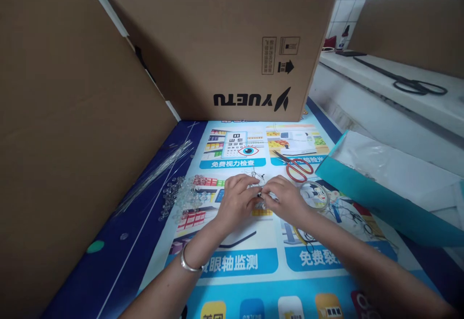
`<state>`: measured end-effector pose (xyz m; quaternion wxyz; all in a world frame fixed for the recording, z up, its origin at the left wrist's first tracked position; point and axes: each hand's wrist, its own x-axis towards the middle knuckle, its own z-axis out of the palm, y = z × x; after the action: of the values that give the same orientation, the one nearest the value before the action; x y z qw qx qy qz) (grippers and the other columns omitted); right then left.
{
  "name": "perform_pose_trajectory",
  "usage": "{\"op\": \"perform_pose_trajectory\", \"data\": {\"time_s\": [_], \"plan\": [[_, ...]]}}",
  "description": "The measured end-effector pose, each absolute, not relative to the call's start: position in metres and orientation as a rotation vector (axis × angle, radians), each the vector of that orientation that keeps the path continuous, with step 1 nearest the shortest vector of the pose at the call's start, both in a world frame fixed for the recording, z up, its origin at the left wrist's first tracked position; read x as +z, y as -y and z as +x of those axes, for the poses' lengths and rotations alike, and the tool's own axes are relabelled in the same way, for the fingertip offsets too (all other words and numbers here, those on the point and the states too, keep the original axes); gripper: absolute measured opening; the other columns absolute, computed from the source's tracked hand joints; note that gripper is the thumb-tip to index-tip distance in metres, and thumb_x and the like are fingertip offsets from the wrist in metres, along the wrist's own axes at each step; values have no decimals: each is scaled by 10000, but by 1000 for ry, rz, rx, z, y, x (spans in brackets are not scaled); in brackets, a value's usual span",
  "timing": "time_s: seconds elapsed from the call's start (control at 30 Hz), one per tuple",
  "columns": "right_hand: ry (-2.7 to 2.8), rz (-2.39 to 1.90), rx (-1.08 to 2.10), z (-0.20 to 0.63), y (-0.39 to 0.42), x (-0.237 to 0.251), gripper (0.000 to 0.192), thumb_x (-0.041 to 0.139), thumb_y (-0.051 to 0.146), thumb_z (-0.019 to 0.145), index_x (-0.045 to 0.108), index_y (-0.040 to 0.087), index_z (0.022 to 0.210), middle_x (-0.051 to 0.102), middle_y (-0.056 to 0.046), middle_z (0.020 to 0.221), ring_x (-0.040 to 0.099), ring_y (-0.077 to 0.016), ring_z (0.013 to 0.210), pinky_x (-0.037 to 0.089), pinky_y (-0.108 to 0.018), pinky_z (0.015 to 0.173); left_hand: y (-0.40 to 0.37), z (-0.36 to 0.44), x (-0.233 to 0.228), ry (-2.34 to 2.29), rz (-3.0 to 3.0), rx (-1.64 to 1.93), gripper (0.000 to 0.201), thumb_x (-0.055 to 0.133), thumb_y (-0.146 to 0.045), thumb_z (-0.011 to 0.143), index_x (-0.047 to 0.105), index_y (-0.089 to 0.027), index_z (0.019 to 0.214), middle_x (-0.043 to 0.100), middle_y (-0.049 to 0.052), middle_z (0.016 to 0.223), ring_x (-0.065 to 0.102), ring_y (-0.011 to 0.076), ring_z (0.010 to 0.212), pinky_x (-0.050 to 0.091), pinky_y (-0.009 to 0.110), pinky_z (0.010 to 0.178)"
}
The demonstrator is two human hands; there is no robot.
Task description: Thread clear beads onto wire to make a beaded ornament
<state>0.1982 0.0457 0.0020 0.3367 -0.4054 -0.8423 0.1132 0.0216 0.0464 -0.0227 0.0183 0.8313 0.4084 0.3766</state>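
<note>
**Both hands pinched a small beaded piece over the poster**

The left hand (237,197) and the right hand (286,198) met at the middle of the worktop (119,261), fingertips drawn together. Between them sat a small wire-and-bead piece (259,194), with a dark bit showing where the fingertips touched. The grip of each hand was pressed together on that piece, pinching it from either side; the finer detail of it was too small to tell. A silver bangle (189,264) circled the left wrist.

Just to the left of the left hand lay a heap of clear beads (183,195), spread on the printed poster (239,261) that covered the worktop. Farther left, a bundle of thin clear strands (159,169) ran diagonally toward the cardboard. Red-handled scissors (297,166) lay just beyond the right hand, well clear of it. A ring of clear cord (319,194) rested beside the right hand.

A large cardboard box (224,43) stood at the back, and a cardboard sheet (65,130) walled off the left side. A teal box lid (366,198) lay to the right. Black shears (413,84) rested on the white ledge (427,106) behind it.
</note>
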Motion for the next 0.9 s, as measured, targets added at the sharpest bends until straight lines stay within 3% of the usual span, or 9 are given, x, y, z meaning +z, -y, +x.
{"op": "perform_pose_trajectory", "data": {"time_s": [0.2,0.5,0.67,0.9], "plan": [[2393,-1124,248,209,-51,6,137,609,289,782,656,206,881,581,-47,788,505,-188,818,397,-322,729,-53,15,-25,-1160,2630,1135,229,589,-228,784,598,-242,1012,597,63,1075,466,229,1056,393,423,891],[2416,-1083,266,200,-44,-4,66,623,233,768,685,224,789,547,-31,742,480,-175,790,371,-296,704,-51,5,-18,-1018,2501,1008,373,563,-221,802,484,-233,1166,474,98,1270,437,214,1174,425,404,940],[2345,-1057,362,206,-52,-12,79,619,219,773,686,227,812,558,-21,752,498,-159,770,377,-296,720,-52,-4,-19,-989,2477,1029,267,509,-172,827,538,-222,1088,440,102,1293,410,214,1205,423,382,939],[2311,-980,490,210,-58,-17,98,610,214,784,685,218,847,570,-35,802,503,-170,805,397,-312,753,-59,-4,-34,-1142,2683,947,349,439,-78,817,575,-271,1075,424,51,1311,414,226,1179,415,423,918]]}}
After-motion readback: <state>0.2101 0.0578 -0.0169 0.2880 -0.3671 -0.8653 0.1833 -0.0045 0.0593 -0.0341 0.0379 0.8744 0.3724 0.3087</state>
